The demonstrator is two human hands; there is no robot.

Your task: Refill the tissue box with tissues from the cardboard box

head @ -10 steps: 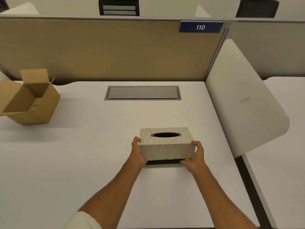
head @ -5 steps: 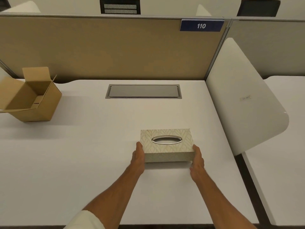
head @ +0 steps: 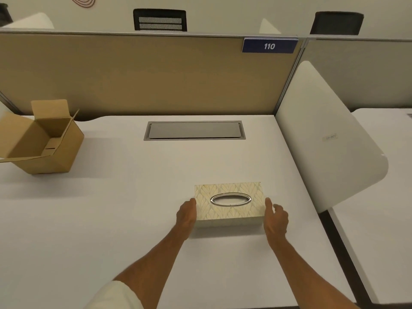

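Observation:
The tissue box (head: 231, 214), cream with a leaf pattern and a silver oval slot on top, sits flat on the white desk (head: 111, 219) in front of me. My left hand (head: 186, 214) presses against its left end. At the right end is my right hand (head: 275, 217), thumb by the box's edge and fingers spread apart from it. No tissue shows in the slot. The brown cardboard box (head: 44, 148) stands at the desk's far left with its flaps open, tilted toward me. The part of its inside that I can see holds nothing.
A grey cable hatch (head: 194, 130) is set into the desk behind the tissue box. A tan partition (head: 133, 76) closes off the back. A white curved divider (head: 323, 139) stands along the desk's right edge, with another desk beyond it.
The tissue box came down from a slight lift onto the desk. My right hand's fingers have come off its right end and spread.

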